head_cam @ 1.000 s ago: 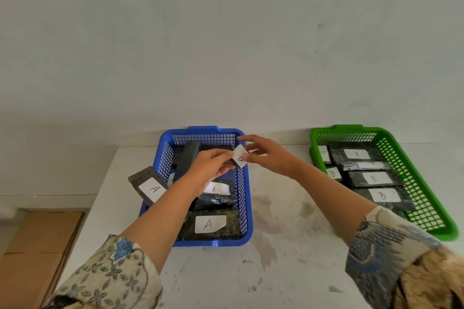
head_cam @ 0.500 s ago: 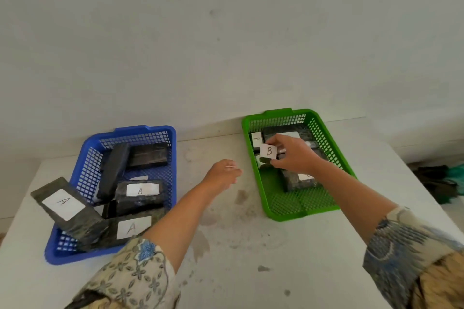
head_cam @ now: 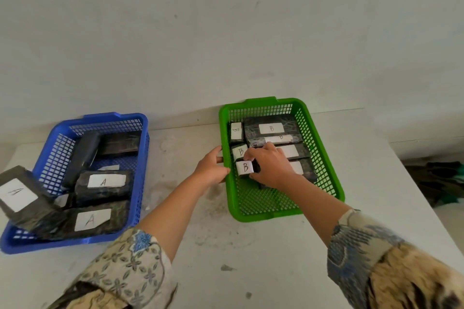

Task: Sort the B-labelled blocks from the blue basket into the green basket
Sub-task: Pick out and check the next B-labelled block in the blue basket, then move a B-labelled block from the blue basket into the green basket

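Green basket point(head_cam: 324, 148): right hand point(head_cam: 272, 168) pinches small B block point(head_cam: 245, 167) at nine o'clock; left hand point(head_cam: 212, 169) grips rim. Seat it flat, label up.

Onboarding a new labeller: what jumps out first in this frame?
The right hand inside the green basket, setting a small B-labelled block down by its left wall beside other B blocks, while the left hand grips that wall's rim. Next, the blue basket at left, where every readable label is A and one A block hangs over its left rim.
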